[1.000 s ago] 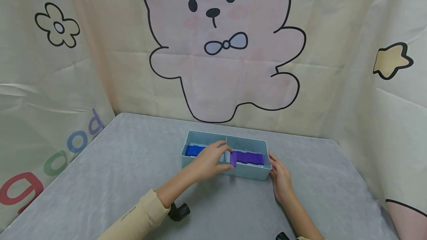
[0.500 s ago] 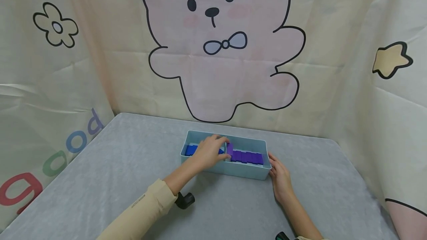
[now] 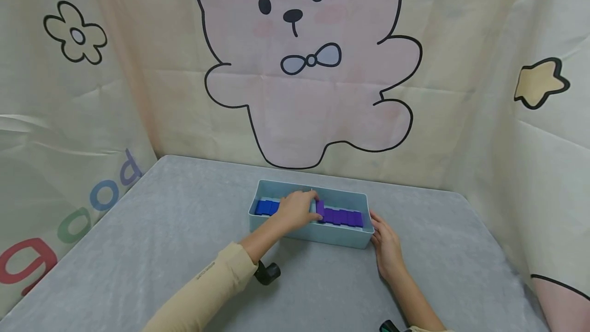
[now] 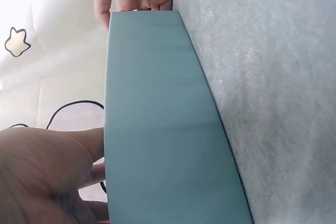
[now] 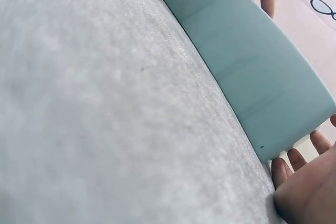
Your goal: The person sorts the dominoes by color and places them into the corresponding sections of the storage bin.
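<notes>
A light blue-green box [image 3: 343,238] stands on the table with two compartments. Inside the right one lies a row of flat purple pieces [image 3: 343,218]. My left hand [image 3: 292,212] reaches over the front wall and pinches one purple flat piece [image 3: 320,209] between thumb and fingers, at the row's left end by the divider. Flat blue pieces [image 3: 265,207] lie in the left compartment, partly hidden behind that hand. My right hand [image 3: 388,251] rests its fingers against the box's right end; in the right wrist view the fingertips [image 5: 297,158] touch that end wall.
The box sits towards the far side of a grey cloth-covered table [image 3: 175,219]. A printed curtain [image 3: 175,117] hangs behind the table and along both sides. A black wrist device [image 3: 268,273] sticks out beneath the left sleeve.
My left hand first moved the purple piece back and left towards the divider, then shifted slightly right, bringing it down at the row's left end. The right hand stays at the box.
</notes>
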Action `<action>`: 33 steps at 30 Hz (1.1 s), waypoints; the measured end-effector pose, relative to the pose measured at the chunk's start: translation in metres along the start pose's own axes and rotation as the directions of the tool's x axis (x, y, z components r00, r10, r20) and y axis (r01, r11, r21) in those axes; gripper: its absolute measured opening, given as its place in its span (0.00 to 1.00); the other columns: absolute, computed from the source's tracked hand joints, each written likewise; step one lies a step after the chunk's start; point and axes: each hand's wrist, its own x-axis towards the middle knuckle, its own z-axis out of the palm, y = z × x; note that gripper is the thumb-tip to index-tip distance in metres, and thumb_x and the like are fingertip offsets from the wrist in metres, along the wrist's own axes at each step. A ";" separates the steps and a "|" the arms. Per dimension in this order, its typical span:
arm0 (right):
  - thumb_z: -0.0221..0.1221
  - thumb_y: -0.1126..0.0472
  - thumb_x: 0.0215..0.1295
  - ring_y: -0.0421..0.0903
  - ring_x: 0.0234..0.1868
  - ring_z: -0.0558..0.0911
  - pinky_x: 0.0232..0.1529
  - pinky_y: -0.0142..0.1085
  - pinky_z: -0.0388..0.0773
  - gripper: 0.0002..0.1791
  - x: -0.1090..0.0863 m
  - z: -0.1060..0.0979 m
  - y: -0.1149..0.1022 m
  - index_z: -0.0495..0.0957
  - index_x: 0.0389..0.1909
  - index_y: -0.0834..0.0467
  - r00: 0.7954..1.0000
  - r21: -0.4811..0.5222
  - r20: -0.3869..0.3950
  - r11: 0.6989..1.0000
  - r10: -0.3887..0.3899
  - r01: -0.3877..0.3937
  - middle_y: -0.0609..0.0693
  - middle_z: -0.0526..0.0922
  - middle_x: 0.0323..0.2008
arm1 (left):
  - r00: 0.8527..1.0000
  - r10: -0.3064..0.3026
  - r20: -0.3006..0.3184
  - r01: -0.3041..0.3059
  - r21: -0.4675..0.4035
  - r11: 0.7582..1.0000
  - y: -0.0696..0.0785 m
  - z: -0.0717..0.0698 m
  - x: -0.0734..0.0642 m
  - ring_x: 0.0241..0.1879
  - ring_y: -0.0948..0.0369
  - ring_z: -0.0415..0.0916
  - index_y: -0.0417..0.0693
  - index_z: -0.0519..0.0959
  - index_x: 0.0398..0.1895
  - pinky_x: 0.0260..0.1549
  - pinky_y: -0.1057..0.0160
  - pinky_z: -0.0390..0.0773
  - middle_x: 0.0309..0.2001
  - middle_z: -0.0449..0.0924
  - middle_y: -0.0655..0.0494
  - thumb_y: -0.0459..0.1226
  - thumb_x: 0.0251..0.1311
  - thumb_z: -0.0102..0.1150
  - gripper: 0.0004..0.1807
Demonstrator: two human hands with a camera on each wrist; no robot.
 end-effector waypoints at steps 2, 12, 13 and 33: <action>0.42 0.56 0.86 0.32 0.60 0.77 0.55 0.21 0.73 0.30 0.000 0.000 -0.001 0.59 0.81 0.64 1.000 -0.001 0.002 1.000 0.009 -0.009 0.60 0.62 0.80 | 1.000 -0.020 0.013 0.021 -0.026 0.999 0.000 0.000 0.002 0.55 0.49 0.83 0.50 0.82 0.62 0.57 0.40 0.81 0.54 0.87 0.50 0.45 0.65 0.74 0.24; 0.40 0.56 0.86 0.32 0.62 0.76 0.57 0.21 0.72 0.29 0.000 -0.001 -0.002 0.58 0.82 0.62 0.999 -0.007 0.011 0.999 0.034 -0.034 0.57 0.61 0.81 | 0.992 -0.124 0.029 0.124 0.003 0.992 0.008 -0.001 0.013 0.52 0.48 0.84 0.49 0.85 0.56 0.61 0.37 0.78 0.52 0.88 0.51 0.43 0.61 0.78 0.21; 0.40 0.56 0.86 0.32 0.62 0.76 0.57 0.21 0.72 0.29 0.000 -0.001 -0.002 0.59 0.82 0.62 0.999 -0.006 0.010 0.999 0.034 -0.034 0.56 0.61 0.81 | 0.991 -0.130 0.027 0.130 0.026 0.991 0.009 -0.001 0.013 0.54 0.47 0.84 0.49 0.85 0.55 0.63 0.34 0.75 0.52 0.88 0.51 0.43 0.61 0.78 0.20; 0.40 0.57 0.86 0.32 0.62 0.76 0.57 0.20 0.72 0.29 -0.001 -0.001 -0.003 0.59 0.82 0.61 0.999 -0.002 0.004 0.999 0.039 -0.039 0.56 0.62 0.81 | 0.953 -0.300 0.040 0.286 0.212 0.935 0.027 0.010 0.026 0.65 0.37 0.76 0.48 0.84 0.61 0.69 0.31 0.68 0.61 0.84 0.45 0.42 0.62 0.76 0.24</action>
